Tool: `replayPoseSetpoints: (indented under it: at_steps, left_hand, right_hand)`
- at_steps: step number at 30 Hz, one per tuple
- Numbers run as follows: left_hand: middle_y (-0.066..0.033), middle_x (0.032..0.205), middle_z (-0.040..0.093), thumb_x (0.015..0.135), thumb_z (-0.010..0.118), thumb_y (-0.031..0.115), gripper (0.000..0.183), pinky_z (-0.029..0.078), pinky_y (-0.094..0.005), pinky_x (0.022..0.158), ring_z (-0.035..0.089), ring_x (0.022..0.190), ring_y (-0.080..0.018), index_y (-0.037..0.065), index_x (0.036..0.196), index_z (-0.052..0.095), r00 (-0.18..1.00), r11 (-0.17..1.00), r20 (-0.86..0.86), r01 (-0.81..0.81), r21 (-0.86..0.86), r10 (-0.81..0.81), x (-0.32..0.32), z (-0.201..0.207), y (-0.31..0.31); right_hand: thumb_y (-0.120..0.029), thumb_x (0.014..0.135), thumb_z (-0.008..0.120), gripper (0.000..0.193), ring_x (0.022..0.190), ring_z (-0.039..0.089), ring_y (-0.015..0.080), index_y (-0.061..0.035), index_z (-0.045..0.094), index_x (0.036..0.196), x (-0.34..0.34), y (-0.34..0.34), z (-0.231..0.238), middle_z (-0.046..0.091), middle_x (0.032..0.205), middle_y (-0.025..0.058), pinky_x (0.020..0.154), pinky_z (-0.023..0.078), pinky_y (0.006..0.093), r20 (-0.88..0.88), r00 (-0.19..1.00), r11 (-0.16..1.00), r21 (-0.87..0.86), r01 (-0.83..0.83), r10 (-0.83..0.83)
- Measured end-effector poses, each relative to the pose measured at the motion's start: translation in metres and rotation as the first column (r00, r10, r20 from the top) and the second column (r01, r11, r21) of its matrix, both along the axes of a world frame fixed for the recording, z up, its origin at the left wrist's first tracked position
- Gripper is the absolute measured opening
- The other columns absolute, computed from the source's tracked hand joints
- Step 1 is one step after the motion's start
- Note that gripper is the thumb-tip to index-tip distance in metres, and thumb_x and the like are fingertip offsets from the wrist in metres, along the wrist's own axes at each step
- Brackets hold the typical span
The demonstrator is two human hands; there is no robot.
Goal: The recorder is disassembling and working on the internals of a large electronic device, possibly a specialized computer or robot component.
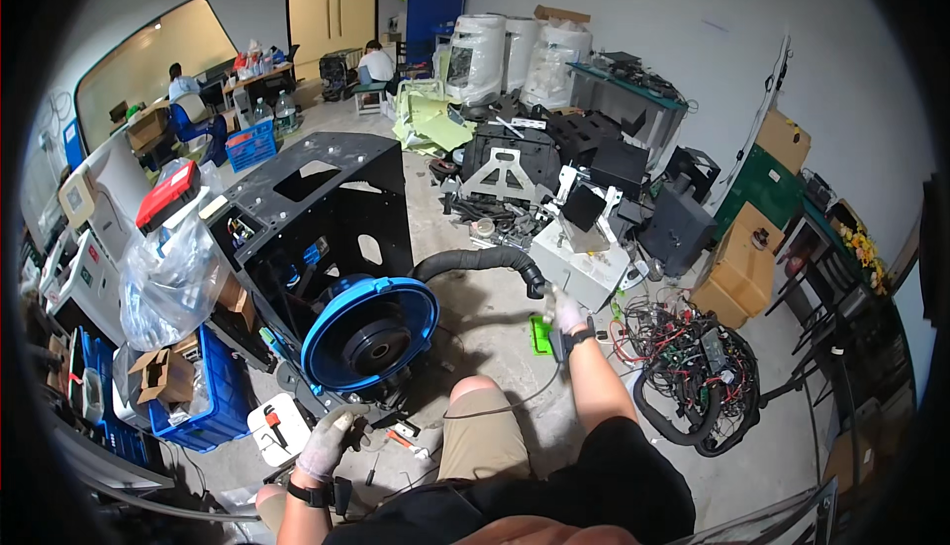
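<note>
My right hand (566, 311), in a whitish work glove, is closed at the free end of a black corrugated hose (480, 262). That hose arches out from a round blue-rimmed drum (424, 299) with a dark hub. The drum tilts toward me at the front of a black metal cabinet (348, 154) lying open. Below the drum, my left hand (327, 443), gloved too, has its fingers curled beside dark parts; what they hold is hidden. Near it on the floor lie an orange-handled tool (404, 442) and a thin screwdriver (372, 468).
A red pipe wrench (274, 428) lies on a white tray at left, near a blue crate (220, 411) with cardboard. A bright green piece (540, 335) lies below my right hand. Tangled wires (698, 367) and a cardboard box (740, 266) stand right. Two people sit far back.
</note>
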State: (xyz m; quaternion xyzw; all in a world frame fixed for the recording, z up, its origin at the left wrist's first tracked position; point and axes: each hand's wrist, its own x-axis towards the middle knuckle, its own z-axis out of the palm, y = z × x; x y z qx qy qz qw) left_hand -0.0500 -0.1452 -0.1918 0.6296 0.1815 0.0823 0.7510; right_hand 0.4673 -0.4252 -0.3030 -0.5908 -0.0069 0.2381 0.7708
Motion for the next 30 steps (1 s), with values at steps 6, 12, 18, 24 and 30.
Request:
replayPoseSetpoints:
  at_steps: [6,12,18,24,30]
  left_hand:
    - [-0.0076,0.095,0.069,0.107,0.048,0.029,0.038,0.051,-0.0276,0.068,0.062,0.079,-0.0138,0.0,0.127,0.063,0.991,0.991,-0.011,-0.132,-0.018,0.132,-0.016,-0.004,0.012]
    - [-0.0067,0.094,0.068,0.107,0.048,0.03,0.039,0.051,-0.0272,0.067,0.061,0.077,-0.0137,0.0,0.127,0.063,0.99,0.989,0.038,-0.13,-0.076,0.133,-0.012,-0.007,0.011]
    - [-0.0065,0.098,0.067,0.106,0.051,0.031,0.041,0.05,-0.0262,0.071,0.06,0.079,-0.013,-0.001,0.13,0.059,0.966,0.973,0.136,-0.227,0.029,0.221,-0.001,-0.002,0.02]
    - [-0.0144,0.139,0.054,0.1,0.059,0.021,0.054,0.042,-0.0327,0.106,0.055,0.121,-0.0237,-0.002,0.147,0.043,0.605,0.475,0.443,-0.795,0.378,0.662,0.023,0.027,0.093]
    - [-0.0173,0.149,0.047,0.095,0.065,0.019,0.067,0.035,-0.0362,0.114,0.047,0.135,-0.0255,0.002,0.153,0.038,0.709,0.457,0.444,-0.699,0.551,0.548,0.065,0.022,0.112]
  right_hand:
    - [-0.044,0.105,0.051,0.032,0.053,0.04,0.0136,-0.0159,0.067,0.103,-0.045,-0.021,-0.065,0.045,0.069,-0.0031,0.047,0.036,0.0334,-0.239,0.971,1.0,-0.013,-0.026,0.022]
    - [-0.049,0.105,0.048,0.044,0.051,0.032,0.012,-0.0129,0.073,0.105,-0.056,-0.03,-0.074,0.035,0.062,-0.006,0.047,0.033,0.0323,-0.248,0.969,0.997,-0.065,-0.036,0.019]
    - [-0.051,0.104,0.049,0.045,0.051,0.033,0.0114,-0.0125,0.073,0.108,-0.06,-0.019,-0.077,0.036,0.065,-0.0056,0.049,0.036,0.0321,-0.257,0.966,0.996,-0.08,-0.037,0.015]
    - [-0.046,0.106,0.048,0.041,0.052,0.04,0.013,-0.0127,0.071,0.112,-0.059,0.007,-0.06,0.042,0.067,-0.0034,0.052,0.043,0.0361,-0.224,0.974,0.999,0.047,-0.028,0.038]
    - [-0.049,0.107,0.045,0.045,0.06,0.057,0.0188,-0.0091,0.066,0.109,-0.087,0.045,-0.023,0.062,0.075,0.0016,0.055,0.047,0.0421,-0.028,0.998,0.992,0.113,-0.051,0.055]
